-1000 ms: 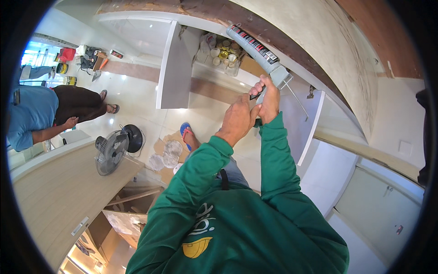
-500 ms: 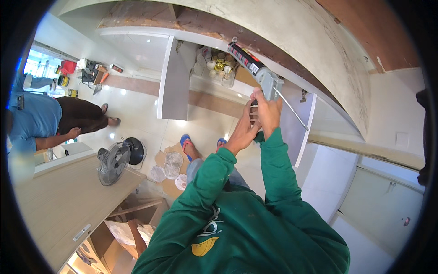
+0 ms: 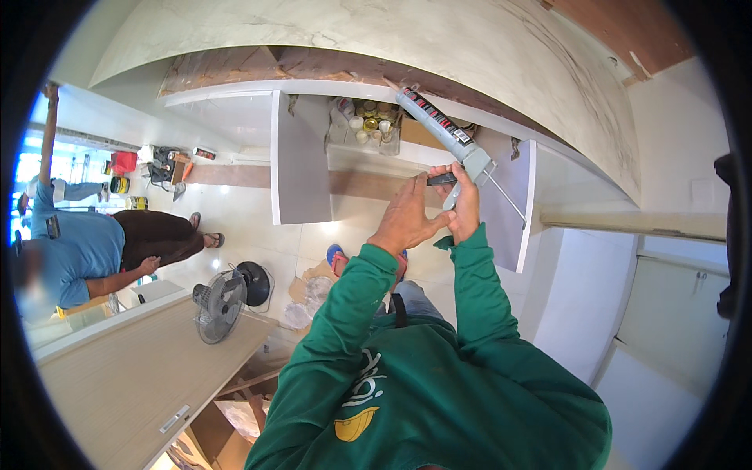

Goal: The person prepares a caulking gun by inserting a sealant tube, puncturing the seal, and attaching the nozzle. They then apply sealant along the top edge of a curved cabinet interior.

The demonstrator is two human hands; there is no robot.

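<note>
A grey caulking gun [image 3: 476, 163] with a printed sealant tube [image 3: 435, 121] in it points up and to the left, its nozzle end close to the cabinet's upper edge. My right hand [image 3: 464, 205] is closed round the gun's grip, and the black trigger [image 3: 442, 179] sticks out to the left between its fingers. Behind the grip, the thin metal rod slants down to the right. My left hand [image 3: 409, 218] is beside the trigger, fingers stretched out and thumb reaching toward my right hand. Its fingertips are close to the trigger; whether they touch it I cannot tell.
Open cabinet doors [image 3: 300, 160] flank a low cabinet with several cans and jars [image 3: 374, 124]. Above runs a marbled counter [image 3: 329, 27]. A fan [image 3: 222, 305] stands on a wooden surface [image 3: 117, 392] at left. Beyond it is a person in blue [image 3: 86, 251]; cardboard lies by my feet.
My view has shifted. The caulking gun has rolled, showing more of its grey side, and my left hand has opened out from the grip. At left, the person's arm is now raised.
</note>
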